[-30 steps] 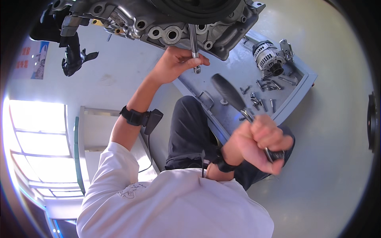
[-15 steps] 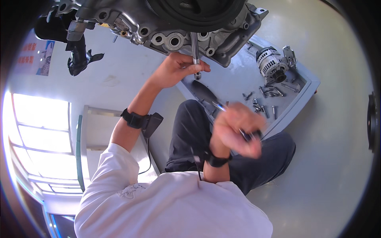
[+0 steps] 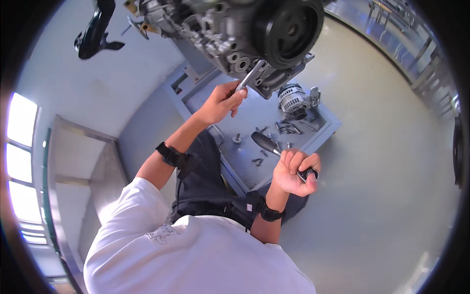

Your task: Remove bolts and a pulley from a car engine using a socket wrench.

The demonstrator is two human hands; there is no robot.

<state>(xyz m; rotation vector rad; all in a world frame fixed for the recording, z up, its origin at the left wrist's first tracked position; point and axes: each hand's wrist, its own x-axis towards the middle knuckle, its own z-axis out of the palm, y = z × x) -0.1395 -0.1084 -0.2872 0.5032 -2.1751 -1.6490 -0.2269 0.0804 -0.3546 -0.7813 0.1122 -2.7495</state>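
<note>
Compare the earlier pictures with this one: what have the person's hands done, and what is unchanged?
The right hand has swung its black-handled tool about in front of the body and still grips it. The left hand stays on the metal rod set against the engine. Loose parts remain on the grey tray.

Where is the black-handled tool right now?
In the head view, the black-handled tool is right of centre, gripped in the right hand over the grey tray, just below the loose bolts.
</note>
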